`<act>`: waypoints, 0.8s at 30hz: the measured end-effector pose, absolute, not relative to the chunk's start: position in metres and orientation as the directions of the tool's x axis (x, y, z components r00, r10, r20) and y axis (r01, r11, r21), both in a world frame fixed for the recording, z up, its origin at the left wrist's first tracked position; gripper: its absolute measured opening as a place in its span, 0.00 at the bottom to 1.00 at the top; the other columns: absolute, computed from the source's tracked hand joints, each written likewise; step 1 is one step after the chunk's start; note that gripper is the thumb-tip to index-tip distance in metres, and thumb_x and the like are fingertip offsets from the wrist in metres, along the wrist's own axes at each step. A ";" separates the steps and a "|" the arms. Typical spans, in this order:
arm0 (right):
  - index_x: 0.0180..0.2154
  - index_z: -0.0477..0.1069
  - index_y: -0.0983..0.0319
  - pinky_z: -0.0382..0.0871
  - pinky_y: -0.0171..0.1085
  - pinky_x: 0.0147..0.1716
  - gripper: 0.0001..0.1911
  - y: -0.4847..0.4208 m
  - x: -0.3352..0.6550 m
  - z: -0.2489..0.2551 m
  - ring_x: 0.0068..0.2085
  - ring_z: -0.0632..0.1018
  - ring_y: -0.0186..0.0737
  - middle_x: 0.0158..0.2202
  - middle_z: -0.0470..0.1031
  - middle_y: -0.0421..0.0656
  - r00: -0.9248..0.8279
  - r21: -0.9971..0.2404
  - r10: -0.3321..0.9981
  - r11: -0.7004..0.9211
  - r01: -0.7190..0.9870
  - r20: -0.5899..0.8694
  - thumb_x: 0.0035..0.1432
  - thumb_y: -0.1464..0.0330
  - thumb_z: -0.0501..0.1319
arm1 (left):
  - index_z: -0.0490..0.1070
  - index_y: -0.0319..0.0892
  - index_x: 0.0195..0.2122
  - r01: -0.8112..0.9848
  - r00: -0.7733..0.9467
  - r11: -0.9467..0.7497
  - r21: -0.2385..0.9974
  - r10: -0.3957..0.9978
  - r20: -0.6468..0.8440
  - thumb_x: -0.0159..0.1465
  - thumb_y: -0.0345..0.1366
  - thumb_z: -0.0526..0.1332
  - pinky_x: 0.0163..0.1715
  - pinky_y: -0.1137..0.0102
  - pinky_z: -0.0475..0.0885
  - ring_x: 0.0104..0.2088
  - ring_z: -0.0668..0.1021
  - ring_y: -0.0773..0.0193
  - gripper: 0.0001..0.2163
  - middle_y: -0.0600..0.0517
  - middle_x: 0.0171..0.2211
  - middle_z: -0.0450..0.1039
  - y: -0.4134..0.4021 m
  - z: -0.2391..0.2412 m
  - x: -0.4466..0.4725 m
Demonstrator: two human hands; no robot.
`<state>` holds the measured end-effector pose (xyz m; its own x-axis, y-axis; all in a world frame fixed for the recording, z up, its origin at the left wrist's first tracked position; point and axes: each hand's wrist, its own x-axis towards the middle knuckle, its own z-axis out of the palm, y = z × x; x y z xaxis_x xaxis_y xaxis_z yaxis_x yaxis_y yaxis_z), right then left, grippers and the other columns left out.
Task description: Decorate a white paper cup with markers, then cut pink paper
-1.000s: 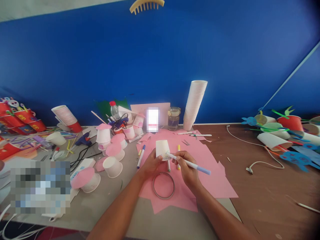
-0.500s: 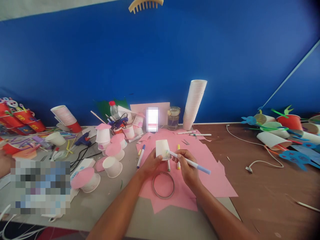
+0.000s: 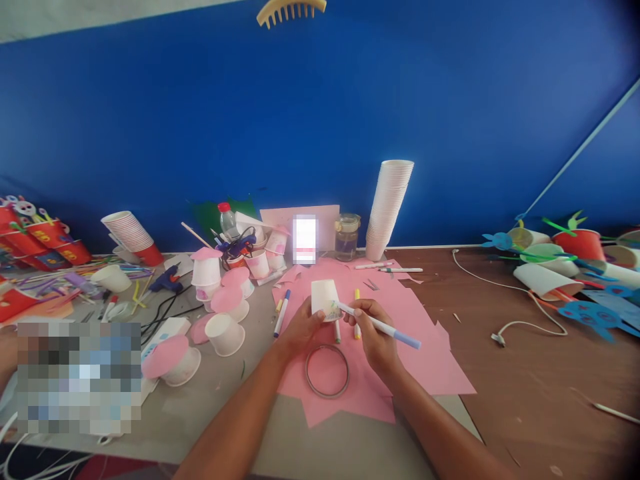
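Observation:
My left hand (image 3: 304,327) is closed around a white paper cup (image 3: 323,297), tilted on its side, with small coloured marks drawn near its lower edge. In my right hand (image 3: 374,337) is a marker (image 3: 387,328) with a white barrel and a blue end, and its tip meets the marked side of the cup. Pink paper (image 3: 415,360) lies beneath both hands. A round metal ring (image 3: 307,373) rests on the paper between my forearms. Beside my left hand lies another marker (image 3: 283,313), and a yellow marker (image 3: 357,293) sits behind my right hand.
Paper cups with pink tops (image 3: 167,360) stand to the left, near a blue glue gun (image 3: 167,279). A tall stack of white cups (image 3: 390,210) and a glass jar (image 3: 347,237) stand against the blue wall. Another person's hand shows at the left edge. A white cable (image 3: 543,320) lies right.
My hands, the cup and the marker stay nearly in place. At the left edge, the other person's hand has shifted slightly downward.

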<state>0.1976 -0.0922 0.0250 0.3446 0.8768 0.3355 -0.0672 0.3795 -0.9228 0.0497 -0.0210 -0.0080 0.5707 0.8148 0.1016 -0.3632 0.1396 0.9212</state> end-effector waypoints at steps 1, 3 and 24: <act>0.29 0.69 0.60 0.65 0.36 0.24 0.07 -0.092 0.197 0.025 0.26 0.70 0.37 0.23 0.69 0.38 0.340 -0.922 0.879 0.380 -0.072 0.335 0.57 0.64 0.58 | 0.70 0.41 0.47 -0.363 0.570 0.138 0.921 0.815 0.103 0.54 0.49 0.68 0.46 0.60 0.69 0.43 0.75 0.56 0.24 0.45 0.43 0.74 -0.021 -0.008 0.050; 0.30 0.69 0.60 0.65 0.36 0.24 0.07 -0.092 0.197 0.025 0.25 0.70 0.37 0.23 0.69 0.39 0.338 -0.924 0.880 0.376 -0.068 0.333 0.57 0.64 0.58 | 0.69 0.41 0.48 -0.361 0.577 0.134 0.923 0.810 0.108 0.55 0.49 0.68 0.46 0.60 0.68 0.43 0.75 0.56 0.24 0.45 0.42 0.73 -0.021 -0.009 0.050; 0.30 0.70 0.60 0.66 0.35 0.25 0.06 -0.091 0.200 0.019 0.27 0.71 0.37 0.23 0.69 0.39 0.347 -0.942 0.887 0.335 -0.033 0.304 0.56 0.66 0.57 | 0.70 0.41 0.48 -0.400 0.555 0.201 0.894 0.830 0.062 0.53 0.47 0.70 0.45 0.61 0.69 0.44 0.75 0.56 0.25 0.46 0.42 0.74 -0.021 -0.007 0.050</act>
<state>0.2004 -0.0915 0.0194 0.3467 0.8875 0.3037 -0.0326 0.3349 -0.9417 0.0498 -0.0212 -0.0073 0.5548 0.8296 0.0624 -0.4005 0.2005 0.8941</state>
